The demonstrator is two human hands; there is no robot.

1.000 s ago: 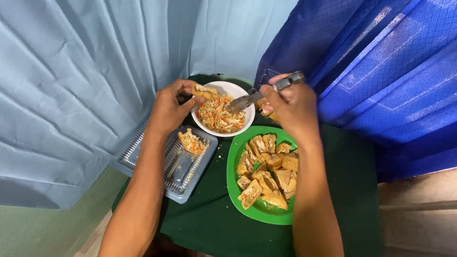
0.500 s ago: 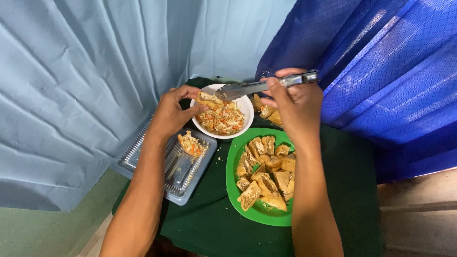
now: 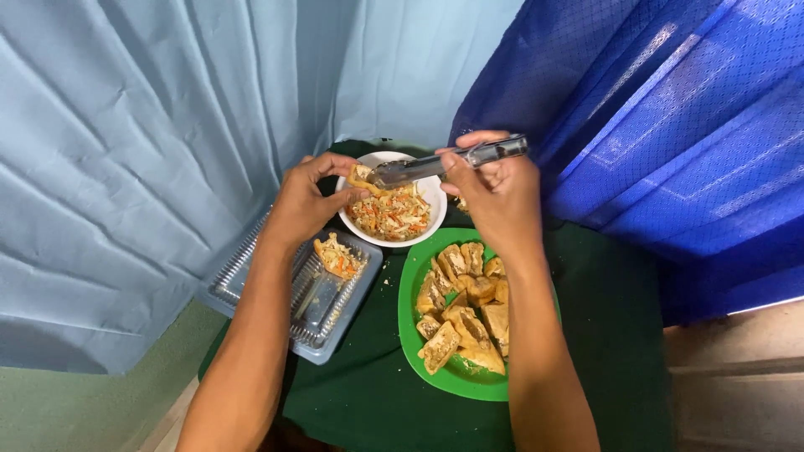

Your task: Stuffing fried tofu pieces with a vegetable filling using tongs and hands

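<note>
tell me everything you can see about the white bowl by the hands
The round white bowl looks like ceramic or plastic. It sits upright on the dark green cloth, beside the green plate of fried pieces. It holds a shredded orange and pale vegetable filling. The left hand holds a fried piece over its rim, while the right hand brings a metal spoon above it.

A single head-worn camera looks steeply down from above the person's chest, facing forward over both forearms. It sits close over the small green-covered desk (image 3: 352, 393), with curtains (image 3: 151, 151) filling the upper frame beyond.
</note>
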